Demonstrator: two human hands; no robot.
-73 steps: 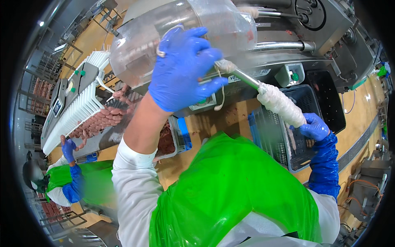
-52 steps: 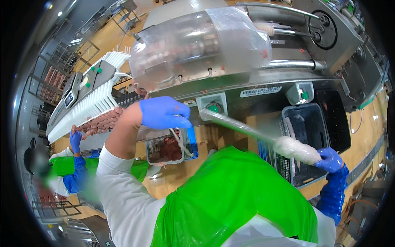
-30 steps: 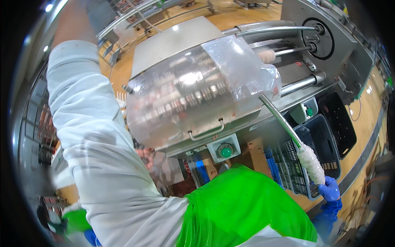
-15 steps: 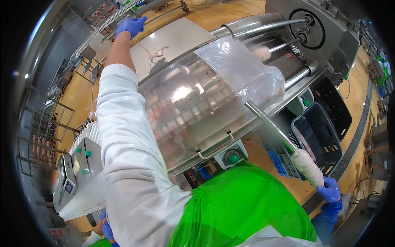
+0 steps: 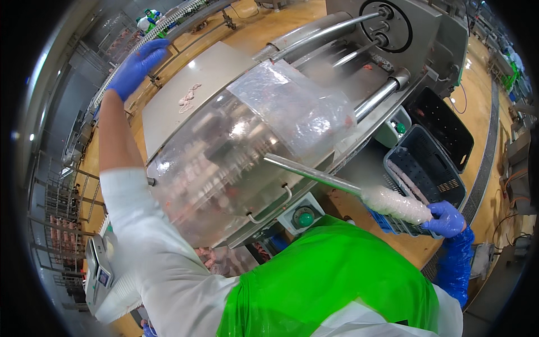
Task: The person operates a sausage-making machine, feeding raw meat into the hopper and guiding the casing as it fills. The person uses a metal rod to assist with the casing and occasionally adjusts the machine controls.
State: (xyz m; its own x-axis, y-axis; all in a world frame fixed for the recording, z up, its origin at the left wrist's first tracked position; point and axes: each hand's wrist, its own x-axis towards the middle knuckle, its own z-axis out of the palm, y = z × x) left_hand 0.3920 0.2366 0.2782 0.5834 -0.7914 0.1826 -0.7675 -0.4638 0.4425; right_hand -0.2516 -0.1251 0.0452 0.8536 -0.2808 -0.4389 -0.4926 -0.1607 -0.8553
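Observation:
My left hand (image 5: 136, 70) is raised at upper left in a blue glove, fingers apart and loosely bent, with nothing visible in it, beside a steel lid (image 5: 208, 62) bearing a pale scrap of casing (image 5: 188, 98). My right hand (image 5: 444, 220) grips the end of a steel tube (image 5: 311, 172) sleeved in bunched white casing (image 5: 393, 203). The tube slants across the front of a steel machine with a clear, hazy guard (image 5: 196, 168), partly draped with plastic sheet (image 5: 286, 106).
Steel rods (image 5: 370, 98) run at upper right. A grey crate (image 5: 452, 180) and black tray (image 5: 418, 106) sit at right. Green buttons (image 5: 305, 219) are on the machine front. A slatted white conveyor (image 5: 112, 297) stands at lower left. Other workers (image 5: 147, 22) are in the background.
My left hand has left the tube, gone out of sight and reappeared high at upper left, now slightly lower. The tube in my right hand has swung toward the guard; the view has shifted.

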